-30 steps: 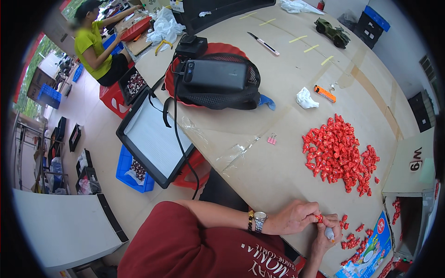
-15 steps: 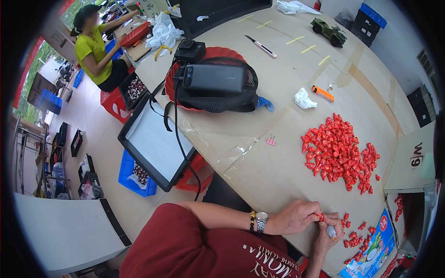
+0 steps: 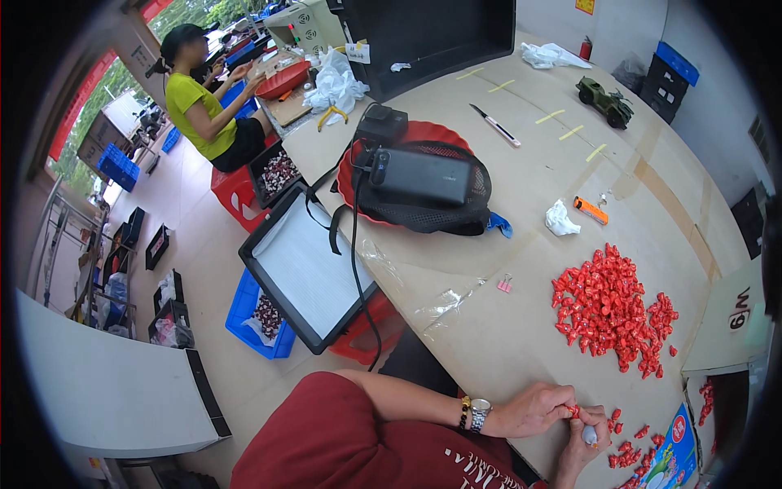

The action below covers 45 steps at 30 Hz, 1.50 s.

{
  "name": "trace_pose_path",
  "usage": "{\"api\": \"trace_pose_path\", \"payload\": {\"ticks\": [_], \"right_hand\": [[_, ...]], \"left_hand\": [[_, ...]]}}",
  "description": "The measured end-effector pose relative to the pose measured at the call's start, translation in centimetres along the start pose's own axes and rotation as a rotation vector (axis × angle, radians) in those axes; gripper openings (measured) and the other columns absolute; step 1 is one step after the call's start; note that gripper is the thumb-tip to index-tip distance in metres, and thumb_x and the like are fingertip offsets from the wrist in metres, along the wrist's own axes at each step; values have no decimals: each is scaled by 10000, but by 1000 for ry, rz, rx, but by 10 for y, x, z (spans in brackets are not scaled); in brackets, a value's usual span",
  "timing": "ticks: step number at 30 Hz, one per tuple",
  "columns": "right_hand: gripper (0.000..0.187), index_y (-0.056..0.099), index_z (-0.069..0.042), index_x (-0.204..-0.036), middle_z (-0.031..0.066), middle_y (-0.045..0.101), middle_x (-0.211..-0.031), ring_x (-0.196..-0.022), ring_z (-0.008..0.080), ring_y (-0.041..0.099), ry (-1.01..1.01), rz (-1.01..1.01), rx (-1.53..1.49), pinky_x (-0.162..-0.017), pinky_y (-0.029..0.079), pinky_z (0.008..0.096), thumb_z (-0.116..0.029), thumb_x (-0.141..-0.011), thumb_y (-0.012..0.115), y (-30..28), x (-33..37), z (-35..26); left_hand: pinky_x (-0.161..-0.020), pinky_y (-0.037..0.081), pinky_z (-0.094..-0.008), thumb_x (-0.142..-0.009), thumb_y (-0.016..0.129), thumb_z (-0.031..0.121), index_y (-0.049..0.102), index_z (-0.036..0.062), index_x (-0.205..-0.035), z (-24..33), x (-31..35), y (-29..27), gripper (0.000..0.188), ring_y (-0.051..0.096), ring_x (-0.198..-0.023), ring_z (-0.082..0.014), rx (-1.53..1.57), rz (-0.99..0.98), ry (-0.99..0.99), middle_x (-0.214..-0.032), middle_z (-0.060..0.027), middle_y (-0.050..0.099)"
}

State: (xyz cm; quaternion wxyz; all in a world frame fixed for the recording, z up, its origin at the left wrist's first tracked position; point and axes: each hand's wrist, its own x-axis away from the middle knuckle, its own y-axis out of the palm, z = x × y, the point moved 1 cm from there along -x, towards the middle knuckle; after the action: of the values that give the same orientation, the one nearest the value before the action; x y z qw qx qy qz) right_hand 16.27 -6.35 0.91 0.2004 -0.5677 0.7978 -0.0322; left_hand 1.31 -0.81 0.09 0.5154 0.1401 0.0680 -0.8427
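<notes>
My left hand [image 3: 533, 410], with a watch and a beaded bracelet on its wrist, pinches a small glossy red piece [image 3: 573, 411] over the table's near edge. Against it, my right hand [image 3: 580, 444] is closed round a small whitish bottle [image 3: 590, 436] with an orange tip pointing down. The fingertips of both hands meet around the red piece, partly hiding it. Just right of my right hand lie several loose red pieces [image 3: 626, 455]. Farther off on the table is a large pile of red pieces [image 3: 607, 301].
A pink binder clip [image 3: 505, 283], crumpled tissue [image 3: 560, 218], orange tube [image 3: 590, 211] and cutter knife [image 3: 494, 125] lie on the table. A black power bank [image 3: 419, 175] rests on a mesh bag in a red tray. A co-worker [image 3: 204, 106] sits at the far left.
The whole view has shifted, so the table and my hands appear farther right and lower. My hands keep their hold. The co-worker's outstretched arm has drawn back, and both their hands are now raised together.
</notes>
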Motion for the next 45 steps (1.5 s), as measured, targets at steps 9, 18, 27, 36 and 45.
{"api": "trace_pose_path", "payload": {"ticks": [9,18,27,36,45], "right_hand": [[146,566,-5,-754,72,586,-730,-698,166,510,45,26,-7,-639,428,277,61,-741,696,-1,6,-2],[131,647,-4,-825,100,645,-772,-693,205,582,-73,-27,106,-627,455,303,42,-722,714,-1,-9,-2],[187,659,-24,-840,75,630,-747,-685,216,584,-92,-38,55,-605,458,315,43,-680,728,-5,-7,5],[201,664,-30,-843,60,629,-740,-678,196,577,-78,-39,55,-589,458,295,37,-677,755,-3,-6,3],[230,668,-20,-867,67,631,-759,-711,170,606,-20,52,3,-627,486,277,80,-667,722,-6,-6,-1]], "left_hand": [[-554,431,-388,-841,590,12,510,0,-864,3,2,1,84,569,-621,-333,-24,0,18,-691,-155,558],[-577,469,-270,-860,614,9,620,1,-929,-4,0,-3,71,573,-625,-136,-155,-24,-111,-773,-94,631],[-533,449,-247,-839,633,-43,601,-12,-908,-4,-1,2,83,561,-576,-119,-87,-4,-159,-710,-98,626],[-512,436,-233,-835,639,-49,600,-16,-913,-7,1,1,93,534,-555,-89,-122,-1,-104,-699,-77,624],[-531,445,-235,-885,618,16,602,-2,-934,2,-3,3,54,544,-575,-88,-170,-31,-172,-698,-66,631]]}}
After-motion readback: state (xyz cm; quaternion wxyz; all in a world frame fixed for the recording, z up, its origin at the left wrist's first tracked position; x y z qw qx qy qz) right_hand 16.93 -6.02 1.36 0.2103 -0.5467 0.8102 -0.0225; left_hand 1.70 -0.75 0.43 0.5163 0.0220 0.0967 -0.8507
